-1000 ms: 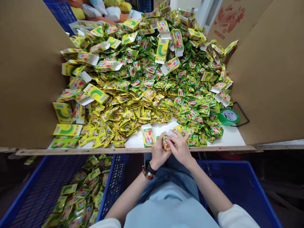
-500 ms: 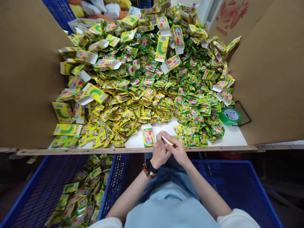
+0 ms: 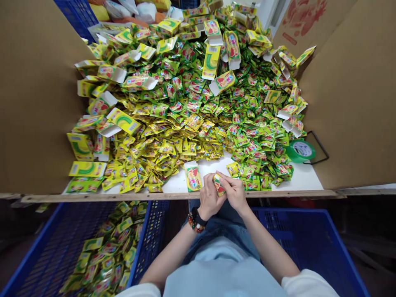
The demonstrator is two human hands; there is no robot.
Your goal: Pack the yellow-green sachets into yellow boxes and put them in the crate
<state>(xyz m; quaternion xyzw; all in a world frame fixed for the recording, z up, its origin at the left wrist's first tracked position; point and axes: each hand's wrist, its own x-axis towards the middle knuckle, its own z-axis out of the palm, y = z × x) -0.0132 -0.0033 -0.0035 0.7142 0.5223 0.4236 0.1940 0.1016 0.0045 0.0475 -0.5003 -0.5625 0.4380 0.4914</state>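
Between my two hands, just over the table's front edge, is a small printed candy box (image 3: 219,185), its colourful front facing up. My left hand (image 3: 209,199) is closed around the box's left side. The fingers of my right hand (image 3: 235,193) press on its upper right part, closed on it too. Part of the box is hidden by the fingers. Just left of my hands, another candy box (image 3: 193,177) lies on the white tabletop with a white flap at its far end. Yellow sachets (image 3: 167,148) and green sachets (image 3: 252,146) are heaped beyond.
Cardboard walls stand at left (image 3: 37,103) and right (image 3: 352,111). A green tape roll (image 3: 300,151) lies near the right wall beside a black wire frame (image 3: 321,147). Several candy boxes lie on the heap. Below the table are a left blue crate (image 3: 144,243) holding boxes and a right blue crate (image 3: 334,243).
The box in my hands has turned, so its printed front shows where a white edge showed before. My right hand has shifted slightly; both hands stay on the box.
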